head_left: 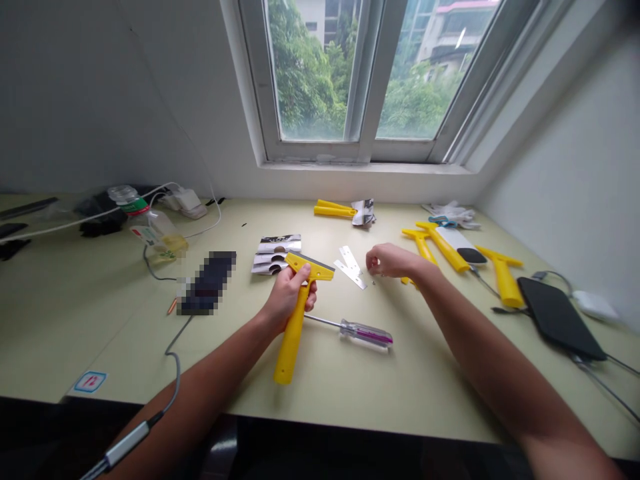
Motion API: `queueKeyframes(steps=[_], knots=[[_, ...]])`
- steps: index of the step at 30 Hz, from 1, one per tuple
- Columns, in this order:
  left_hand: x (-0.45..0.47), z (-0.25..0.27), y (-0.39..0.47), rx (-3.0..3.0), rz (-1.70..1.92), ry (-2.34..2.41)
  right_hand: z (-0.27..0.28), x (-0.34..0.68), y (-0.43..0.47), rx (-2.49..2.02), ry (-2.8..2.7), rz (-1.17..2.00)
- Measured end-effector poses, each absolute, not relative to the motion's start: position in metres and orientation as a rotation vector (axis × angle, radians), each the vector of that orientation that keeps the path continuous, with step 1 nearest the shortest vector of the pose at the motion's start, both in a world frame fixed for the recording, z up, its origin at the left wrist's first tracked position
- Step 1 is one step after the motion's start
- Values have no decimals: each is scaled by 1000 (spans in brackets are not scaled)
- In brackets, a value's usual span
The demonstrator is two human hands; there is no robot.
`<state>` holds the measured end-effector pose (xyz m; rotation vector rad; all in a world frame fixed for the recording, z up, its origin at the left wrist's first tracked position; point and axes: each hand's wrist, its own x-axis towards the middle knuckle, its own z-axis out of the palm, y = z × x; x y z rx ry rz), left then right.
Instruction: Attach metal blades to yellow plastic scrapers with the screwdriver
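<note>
My left hand (293, 293) is wrapped around the neck of a yellow scraper (291, 347), thumb on its wide head, handle pointing down toward me. My right hand (387, 260) is low over the table with its fingertips pinched together; whatever is between them is hidden or too small to name. Just below those fingers lies a tiny screw (373, 283). Flat metal blades (351, 267) lie crossed between my two hands. A screwdriver (367, 334) with a clear and purple handle rests on the table, its shaft running behind the scraper.
Several yellow scrapers (505, 277) lie at the right, near a white device (457, 243) and a black phone (560, 317) with cables. Blade packets (277, 253) sit behind my left hand. More yellow handles (334, 209) lie by the window. A bottle (157, 230) leans at the left.
</note>
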<state>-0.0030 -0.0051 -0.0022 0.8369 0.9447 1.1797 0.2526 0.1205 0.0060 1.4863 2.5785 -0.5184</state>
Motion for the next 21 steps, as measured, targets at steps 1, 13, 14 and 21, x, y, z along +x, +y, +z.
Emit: queueKeyframes(steps=[1, 13, 14, 21], knots=[[-3, -2, -5, 842, 1181, 940, 4, 253, 121, 1479, 2586, -514], [4, -5, -13, 990, 1068, 853, 34, 236, 97, 1457, 2825, -620], [4, -6, -14, 1008, 1044, 841, 40, 229, 91, 1431, 2916, -706], [11, -8, -22, 1074, 985, 831, 59, 182, 44, 1107, 3328, -928]])
